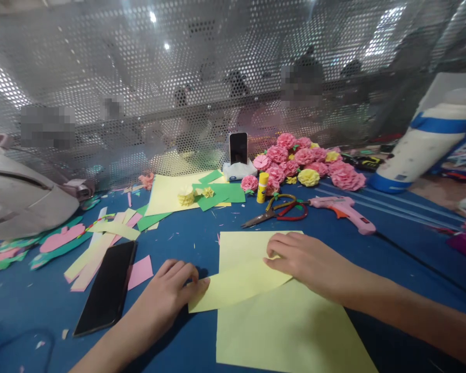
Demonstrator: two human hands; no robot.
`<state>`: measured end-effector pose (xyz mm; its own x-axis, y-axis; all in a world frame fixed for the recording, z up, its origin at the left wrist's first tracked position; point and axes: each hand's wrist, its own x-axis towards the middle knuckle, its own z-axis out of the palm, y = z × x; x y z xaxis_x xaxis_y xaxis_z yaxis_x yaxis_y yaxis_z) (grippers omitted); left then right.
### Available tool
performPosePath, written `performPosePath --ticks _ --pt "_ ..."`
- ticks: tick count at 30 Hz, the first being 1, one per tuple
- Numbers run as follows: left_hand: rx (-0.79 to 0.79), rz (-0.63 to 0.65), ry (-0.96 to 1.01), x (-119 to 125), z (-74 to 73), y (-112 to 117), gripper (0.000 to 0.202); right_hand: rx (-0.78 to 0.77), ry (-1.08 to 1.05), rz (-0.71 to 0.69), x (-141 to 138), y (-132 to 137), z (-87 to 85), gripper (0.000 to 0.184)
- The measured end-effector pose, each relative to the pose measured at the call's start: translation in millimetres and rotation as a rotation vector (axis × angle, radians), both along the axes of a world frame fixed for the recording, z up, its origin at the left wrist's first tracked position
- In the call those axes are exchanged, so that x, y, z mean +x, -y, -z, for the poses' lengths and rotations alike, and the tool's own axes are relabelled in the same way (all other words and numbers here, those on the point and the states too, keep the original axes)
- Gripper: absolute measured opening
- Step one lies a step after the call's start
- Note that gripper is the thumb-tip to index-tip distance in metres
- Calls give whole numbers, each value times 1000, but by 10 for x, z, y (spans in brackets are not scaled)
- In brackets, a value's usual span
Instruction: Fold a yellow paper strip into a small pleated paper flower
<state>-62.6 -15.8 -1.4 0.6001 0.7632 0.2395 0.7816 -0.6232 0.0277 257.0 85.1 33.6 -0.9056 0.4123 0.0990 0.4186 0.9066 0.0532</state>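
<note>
A pale yellow paper sheet (287,326) lies on the blue table (392,233) in front of me, with one corner folded over into a flap (233,285). My left hand (166,295) pinches the flap's left tip between thumb and curled fingers. My right hand (306,261) rests on the fold's right end, its fingers bent and pressing the paper down.
A black phone (107,287) lies left of my left hand among pink, yellow and green paper strips (101,243). Behind the sheet are scissors (274,212), a pink glue gun (345,211), a glue stick (262,187), paper flowers (306,163), a propped phone (238,148) and a white bottle (419,145).
</note>
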Motion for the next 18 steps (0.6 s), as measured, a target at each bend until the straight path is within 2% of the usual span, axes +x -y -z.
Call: performPosePath --ticks 5,9,11,13,16,18 --pt "-144 -28 -40 25 -210 107 53 -92 60 84 5 139 -125 32" --pt "-236 -42 -32 151 -400 118 41 -133 79 142 -78 152 -204 12" --pt "-202 -49 -20 209 -394 88 28 -137 92 172 -149 128 -220 19" --pt "-118 -62 -29 243 -324 42 25 -165 107 217 -216 91 -229 21" --pt "-34 -85 -32 250 -203 -32 26 -243 88 273 -277 12 -249 9" --pt "-56 -102 -24 243 -167 -74 22 -307 76 309 -293 -54 -269 6"
